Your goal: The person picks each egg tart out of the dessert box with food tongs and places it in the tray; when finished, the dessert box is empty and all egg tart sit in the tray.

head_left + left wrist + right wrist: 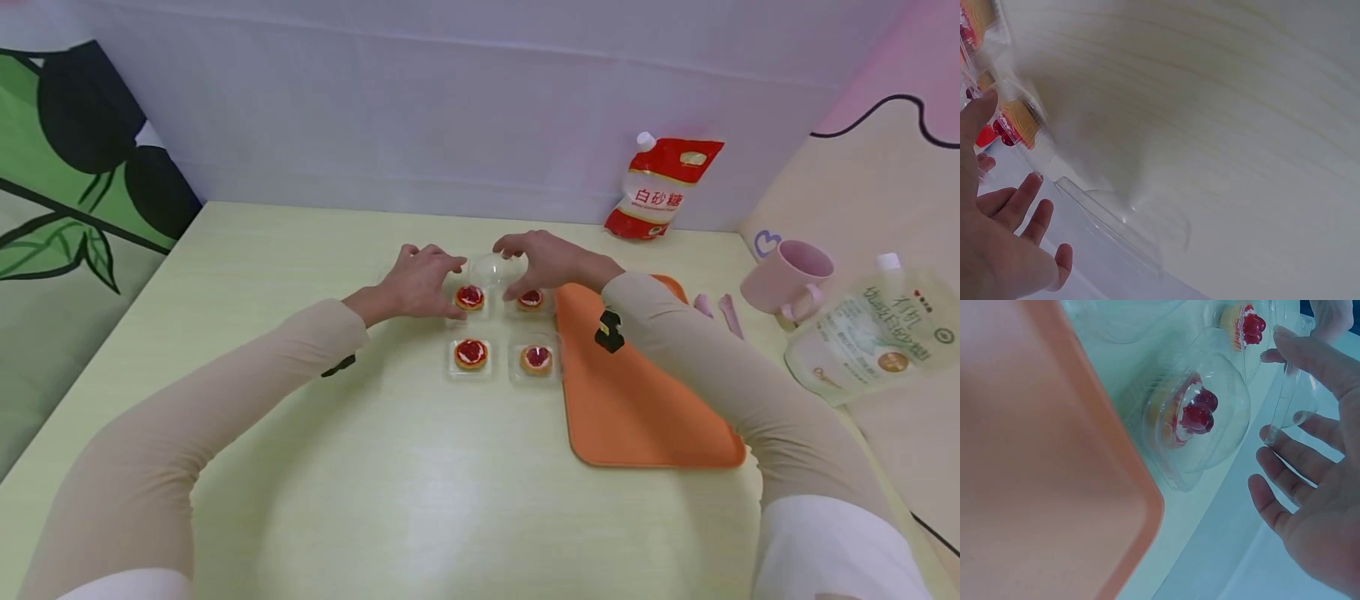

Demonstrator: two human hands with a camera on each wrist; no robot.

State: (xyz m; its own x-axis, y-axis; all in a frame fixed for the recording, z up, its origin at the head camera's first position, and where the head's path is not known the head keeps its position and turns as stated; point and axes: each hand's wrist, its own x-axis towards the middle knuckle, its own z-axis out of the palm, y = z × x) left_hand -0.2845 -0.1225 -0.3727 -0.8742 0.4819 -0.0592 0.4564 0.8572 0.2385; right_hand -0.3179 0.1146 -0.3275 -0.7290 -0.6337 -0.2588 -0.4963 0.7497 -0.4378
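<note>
Toward the back of the table, my left hand (417, 284) holds the edges of a clear plastic box, thumb at one side and index fingertip at the other. Inside it sits a small tart (469, 297) with red topping. From the right, my right hand (553, 260) pinches the edge of a clear domed lid (489, 270) between thumb and fingers, beside that box. Whether lid and box are joined cannot be told. Below the right hand is another boxed tart (1194, 415), under a clear dome. A further clear plastic piece (1129, 219) lies left of the left hand.
Nearer me are two more boxed tarts, a left one (471, 354) and a right one (536, 360). An orange tray (645, 408) lies under my right forearm. Farther right are a red sugar pouch (656, 196), a pink mug (780, 279), pink utensils (729, 315) and a pale pouch (862, 342).
</note>
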